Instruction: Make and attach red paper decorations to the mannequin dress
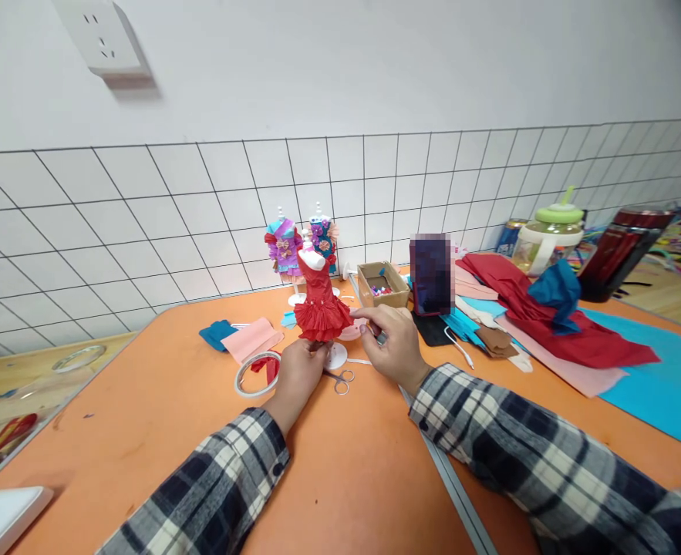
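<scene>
A small white dress form wears a red crepe paper dress with a ruffled skirt. Under the skirt, my left hand is closed round the lower part of the form, its fingertips partly hidden. My right hand is at the skirt's right edge, index fingertip at the hem and thumb just below. Its other fingers are curled, and what they may hold is unclear. A pair of scissors lies beside my left hand, blades partly hidden. Left of that hand is a roll of white tape with a red scrap at it.
Two dressed forms, one purple and one blue, stand behind. Further right are a cardboard box of small pieces, a propped phone, red crepe paper, a lidded jug and a dark red tumbler. Pink paper lies left.
</scene>
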A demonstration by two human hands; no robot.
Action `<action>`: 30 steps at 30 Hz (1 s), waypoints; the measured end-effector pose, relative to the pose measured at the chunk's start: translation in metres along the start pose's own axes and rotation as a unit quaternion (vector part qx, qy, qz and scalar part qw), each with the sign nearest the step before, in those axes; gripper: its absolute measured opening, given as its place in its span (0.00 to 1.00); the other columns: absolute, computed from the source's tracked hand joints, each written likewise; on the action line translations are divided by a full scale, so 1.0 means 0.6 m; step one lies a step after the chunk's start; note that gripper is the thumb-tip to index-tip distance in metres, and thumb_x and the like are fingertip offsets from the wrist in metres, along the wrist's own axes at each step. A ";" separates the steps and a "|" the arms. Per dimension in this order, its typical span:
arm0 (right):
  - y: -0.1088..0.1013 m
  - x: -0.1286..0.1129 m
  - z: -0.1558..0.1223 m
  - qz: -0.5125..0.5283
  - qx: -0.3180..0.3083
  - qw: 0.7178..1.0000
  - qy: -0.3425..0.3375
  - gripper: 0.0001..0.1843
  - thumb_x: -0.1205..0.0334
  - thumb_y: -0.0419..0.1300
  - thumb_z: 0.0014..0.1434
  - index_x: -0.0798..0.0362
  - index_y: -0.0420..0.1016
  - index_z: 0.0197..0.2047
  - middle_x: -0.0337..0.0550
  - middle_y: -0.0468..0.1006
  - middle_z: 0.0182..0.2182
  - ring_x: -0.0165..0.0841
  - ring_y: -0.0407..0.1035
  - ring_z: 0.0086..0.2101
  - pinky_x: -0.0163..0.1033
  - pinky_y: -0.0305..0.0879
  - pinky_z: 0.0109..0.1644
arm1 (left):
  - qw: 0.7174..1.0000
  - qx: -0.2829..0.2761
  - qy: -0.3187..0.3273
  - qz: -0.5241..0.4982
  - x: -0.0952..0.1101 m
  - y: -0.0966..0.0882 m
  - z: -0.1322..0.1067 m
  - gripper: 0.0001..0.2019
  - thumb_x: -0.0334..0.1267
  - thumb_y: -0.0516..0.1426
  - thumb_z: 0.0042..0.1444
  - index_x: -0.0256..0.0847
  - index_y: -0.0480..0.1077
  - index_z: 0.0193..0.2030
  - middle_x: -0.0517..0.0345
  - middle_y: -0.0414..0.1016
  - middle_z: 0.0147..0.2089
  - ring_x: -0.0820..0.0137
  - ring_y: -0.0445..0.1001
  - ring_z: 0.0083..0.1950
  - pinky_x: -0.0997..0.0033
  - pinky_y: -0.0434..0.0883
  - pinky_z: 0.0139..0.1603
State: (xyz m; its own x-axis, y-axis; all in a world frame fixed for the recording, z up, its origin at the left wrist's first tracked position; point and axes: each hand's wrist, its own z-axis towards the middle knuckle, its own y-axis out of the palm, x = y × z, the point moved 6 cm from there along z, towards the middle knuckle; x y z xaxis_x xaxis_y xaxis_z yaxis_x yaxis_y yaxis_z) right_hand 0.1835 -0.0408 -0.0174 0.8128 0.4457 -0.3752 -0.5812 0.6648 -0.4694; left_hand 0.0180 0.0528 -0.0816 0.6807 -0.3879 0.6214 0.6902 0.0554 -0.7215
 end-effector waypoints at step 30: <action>0.007 0.139 -0.046 -0.144 -0.439 0.878 0.124 0.12 0.60 0.55 0.56 0.53 0.77 0.26 0.43 0.77 0.27 0.33 0.68 0.29 0.35 0.54 0.32 | 0.979 0.026 0.175 0.106 -0.078 -0.153 -0.085 0.11 0.40 0.54 0.61 0.45 0.78 0.42 0.55 0.81 0.41 0.62 0.76 0.44 0.65 0.72 0.45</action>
State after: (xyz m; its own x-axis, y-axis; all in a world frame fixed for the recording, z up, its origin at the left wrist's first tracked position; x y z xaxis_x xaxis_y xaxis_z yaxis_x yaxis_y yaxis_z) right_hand 0.2477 -0.0177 -0.0728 0.9608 0.1182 -0.2509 -0.2480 -0.0386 -0.9680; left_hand -0.0896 0.0187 -0.0599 0.6901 -0.6534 0.3112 0.5606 0.2106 -0.8008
